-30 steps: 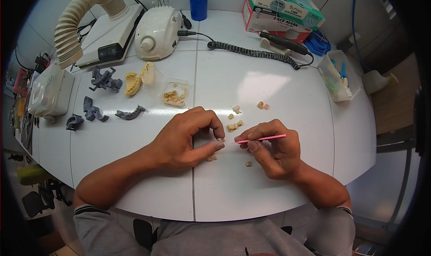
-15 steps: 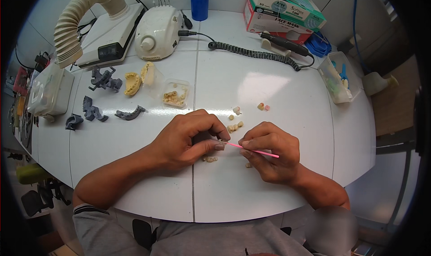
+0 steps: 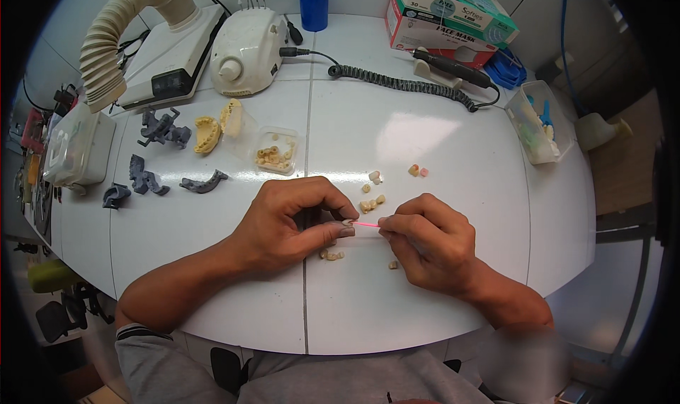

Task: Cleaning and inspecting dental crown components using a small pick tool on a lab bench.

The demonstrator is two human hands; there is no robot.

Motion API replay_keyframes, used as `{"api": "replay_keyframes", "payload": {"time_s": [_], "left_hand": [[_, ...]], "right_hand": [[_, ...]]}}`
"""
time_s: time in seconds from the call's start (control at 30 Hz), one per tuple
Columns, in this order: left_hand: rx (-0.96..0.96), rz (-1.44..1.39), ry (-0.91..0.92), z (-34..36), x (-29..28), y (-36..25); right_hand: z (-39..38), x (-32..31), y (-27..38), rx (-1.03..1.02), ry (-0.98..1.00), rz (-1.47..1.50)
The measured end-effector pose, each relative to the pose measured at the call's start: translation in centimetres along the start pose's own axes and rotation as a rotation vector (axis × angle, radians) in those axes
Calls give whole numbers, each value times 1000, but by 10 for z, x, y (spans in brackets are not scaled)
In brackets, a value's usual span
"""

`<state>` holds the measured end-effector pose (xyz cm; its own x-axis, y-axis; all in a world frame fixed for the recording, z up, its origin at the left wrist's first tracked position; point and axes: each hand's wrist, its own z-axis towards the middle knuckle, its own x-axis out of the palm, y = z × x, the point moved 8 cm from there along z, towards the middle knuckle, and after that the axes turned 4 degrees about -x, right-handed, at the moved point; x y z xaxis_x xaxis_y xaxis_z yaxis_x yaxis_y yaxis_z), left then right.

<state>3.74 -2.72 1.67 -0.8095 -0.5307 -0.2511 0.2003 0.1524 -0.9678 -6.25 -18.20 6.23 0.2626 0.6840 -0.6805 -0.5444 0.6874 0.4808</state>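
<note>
Between the thumb and forefinger of my left hand [image 3: 287,220] is pinched a small pale dental crown [image 3: 348,223], mostly hidden by the fingertips. My right hand [image 3: 433,241] grips a thin pink applicator stick [image 3: 367,225] like a pen, its tip touching or very near the crown. Just beyond the fingertips lie a joined row of tooth-coloured crowns [image 3: 372,203] and a single crown [image 3: 366,188]. Another row of crowns [image 3: 331,255] rests below my left fingertips, and one small crown [image 3: 393,265] sits beside my right hand.
Farther off are pinkish crowns [image 3: 414,170], a clear box of crowns [image 3: 275,160], yellow dental casts [image 3: 207,135] and grey dental models [image 3: 163,128]. A white drill control unit [image 3: 246,53], its handpiece [image 3: 453,67], mask boxes [image 3: 450,21] and a hose [image 3: 106,50] stand behind.
My right hand has turned slightly, so the stick's rear end no longer shows past the fingers. My left hand has barely moved and keeps its pinch on the crown.
</note>
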Motion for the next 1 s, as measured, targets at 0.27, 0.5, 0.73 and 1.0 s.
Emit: {"api": "replay_keyframes", "payload": {"time_s": [0.27, 0.5, 0.73, 1.0], "left_hand": [[26, 42, 11, 2, 3, -5], [46, 86, -6, 1, 4, -9], [65, 125, -3, 1, 5, -8], [86, 134, -66, 0, 3, -6]], "right_hand": [[-1, -7, 5, -70, -50, -67], [0, -6, 11, -116, 7, -126], [0, 2, 6, -55, 63, -69], [0, 5, 8, -61, 25, -75]]}}
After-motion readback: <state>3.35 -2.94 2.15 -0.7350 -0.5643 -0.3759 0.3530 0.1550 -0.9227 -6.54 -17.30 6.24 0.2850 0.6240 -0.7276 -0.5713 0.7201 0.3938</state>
